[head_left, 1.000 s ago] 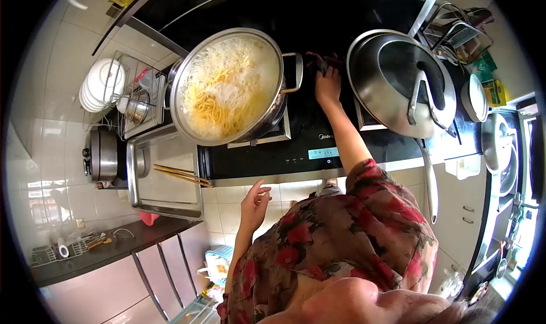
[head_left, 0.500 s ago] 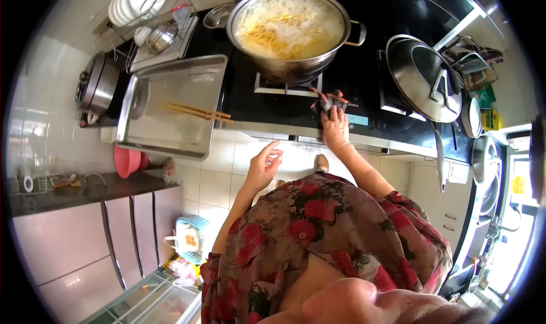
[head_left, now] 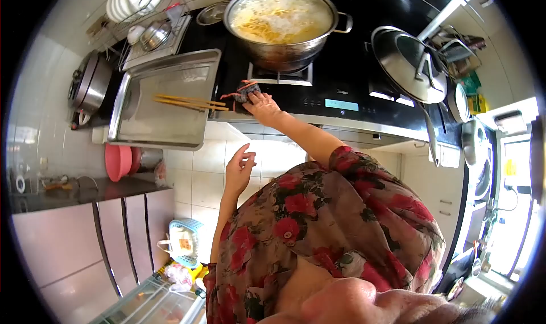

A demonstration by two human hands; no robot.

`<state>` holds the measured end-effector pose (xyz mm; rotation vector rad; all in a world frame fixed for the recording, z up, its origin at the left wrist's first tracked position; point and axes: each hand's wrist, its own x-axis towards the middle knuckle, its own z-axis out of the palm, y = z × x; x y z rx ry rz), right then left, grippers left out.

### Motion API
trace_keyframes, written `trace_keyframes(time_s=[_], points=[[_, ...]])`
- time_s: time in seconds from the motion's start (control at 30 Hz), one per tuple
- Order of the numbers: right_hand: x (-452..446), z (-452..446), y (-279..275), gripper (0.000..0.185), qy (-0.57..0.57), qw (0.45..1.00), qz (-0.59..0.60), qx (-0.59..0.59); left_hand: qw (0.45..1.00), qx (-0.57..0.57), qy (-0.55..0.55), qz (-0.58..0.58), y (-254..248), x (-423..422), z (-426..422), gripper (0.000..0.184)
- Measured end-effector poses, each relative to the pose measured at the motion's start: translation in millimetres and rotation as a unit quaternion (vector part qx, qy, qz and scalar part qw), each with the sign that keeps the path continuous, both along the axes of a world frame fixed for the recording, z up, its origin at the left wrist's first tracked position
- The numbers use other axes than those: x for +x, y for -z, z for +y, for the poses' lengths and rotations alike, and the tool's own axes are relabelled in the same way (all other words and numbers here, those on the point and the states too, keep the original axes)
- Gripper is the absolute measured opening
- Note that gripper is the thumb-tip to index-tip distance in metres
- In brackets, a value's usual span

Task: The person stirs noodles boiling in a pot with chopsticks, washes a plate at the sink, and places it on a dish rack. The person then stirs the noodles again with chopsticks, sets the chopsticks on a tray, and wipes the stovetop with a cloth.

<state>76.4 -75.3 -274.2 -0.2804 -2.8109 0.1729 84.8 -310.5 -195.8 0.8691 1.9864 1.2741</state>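
Note:
My right hand [head_left: 264, 108] presses down on a bunched dark grey cloth with red-orange edging [head_left: 247, 90] on the black glass cooktop [head_left: 296, 99]. The hand and cloth are at the stove's left front, below the pot and close to the metal tray. My left hand [head_left: 240, 167] hangs in the air in front of the counter, holding nothing, with fingers loosely bent and apart. A large steel pot [head_left: 284, 52] with noodles in bubbling, foamy water stands on the burner beyond the cloth. Chopsticks [head_left: 190, 102] lie over the right rim of the steel tray [head_left: 162, 133].
A lidded wok [head_left: 406, 62] sits on the right burner, its handle jutting past the front edge. A dish rack [head_left: 162, 23] with plates stands at back left, beside a steel cooker [head_left: 94, 88]. Pink basins [head_left: 118, 162] are below the tray. A blue basket [head_left: 185, 241] is at lower left.
My right hand has slid left across the cooktop with the cloth, from beside the display to near the tray. My left hand has shifted slightly left and down. The view has shifted slightly.

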Motion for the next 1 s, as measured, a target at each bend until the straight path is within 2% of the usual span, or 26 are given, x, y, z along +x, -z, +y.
trace_keyframes(time_s=[0.03,0.1,0.13,0.17,0.23,0.3,0.37,0.43,0.5,0.57,0.6,0.67,0.7,0.73,0.77,0.83,0.87,0.9,0.93,1.0], points=[[12.7,3.3,-3.7,0.036,0.013,1.0,-0.001,-0.002,1.0,-0.002,0.013,-0.001,1.3,0.1,4.4,0.041],[50.1,4.0,-16.0,0.031,0.019,0.996,-0.081,-0.021,1.0,-0.005,0.025,-0.004,4.0,1.1,15.9,0.04],[71.7,6.6,-10.9,0.03,0.038,0.998,-0.058,0.011,0.999,-0.01,0.031,-0.012,3.1,3.5,23.5,0.04],[96.4,14.0,-6.1,0.031,0.052,0.997,-0.059,-0.012,0.999,-0.011,0.049,-0.016,3.8,5.2,31.5,0.04],[151.6,27.5,4.6,0.031,0.133,0.99,-0.042,0.036,0.997,-0.003,0.076,-0.014,7.2,8.7,44.7,0.04],[212.2,47.0,18.0,0.032,0.22,0.974,-0.04,-0.023,0.995,-0.009,0.101,-0.021,13.9,14.6,62.2,0.039],[282.5,70.2,24.1,0.029,0.275,0.961,-0.02,-0.018,0.989,-0.018,0.145,-0.025,19.0,19.4,81.0,0.039],[350.3,98.6,21.8,0.025,0.346,0.928,0.011,-0.137,0.983,-0.026,0.182,-0.022,15.8,29.4,103.4,0.039],[414.6,130.5,44.1,0.034,0.46,0.879,-0.003,-0.126,0.975,-0.034,0.217,-0.018,17.3,37.8,125.8,0.039],[474.4,162.7,67.4,0.03,0.514,0.849,0.043,-0.112,0.962,-0.033,0.27,-0.003,23.0,46.4,146.4,0.039],[506.1,198.1,113.5,0.029,0.525,0.836,0.134,-0.089,0.959,-0.04,0.28,-0.002,24.9,50.9,154.4,0.039],[527.2,218.0,132.5,0.028,0.552,0.809,0.184,-0.088,0.951,-0.046,0.306,0.008,29.3,57.2,164.8,0.04],[521.2,215.7,108.9,0.029,0.57,0.801,0.144,-0.113,0.945,-0.05,0.322,0.018,30.0,59.9,169.8,0.042],[510.2,213.0,103.9,0.031,0.63,0.77,0.045,-0.097,0.945,-0.061,0.32,0.008,26.2,63.4,172.7,0.042],[500.7,223.2,123.8,0.039,0.654,0.728,0.127,-0.158,0.942,-0.062,0.329,0.01,26.8,64.7,173.1,0.042],[449.1,173.3,56.2,0.034,0.588,0.799,0.101,-0.082,0.945,-0.072,0.318,0.005,31.1,64.7,171.9,0.042],[427.3,159.8,66.5,0.031,0.603,0.794,0.075,0.007,0.946,-0.07,0.317,-0.003,32.8,65.5,169.4,0.042],[406.5,140.5,54.4,0.027,0.606,0.792,0.014,-0.071,0.941,-0.074,0.329,-0.005,35.3,65.4,165.7,0.042],[395.6,129.2,68.5,0.024,0.583,0.811,0.05,-0.01,0.939,-0.077,0.335,-0.011,38.6,64.6,161.4,0.042],[377.5,94.7,56.9,0.029,0.558,0.827,0.053,-0.034,0.936,-0.079,0.342,-0.025,45.0,64.1,153.5,0.042]])
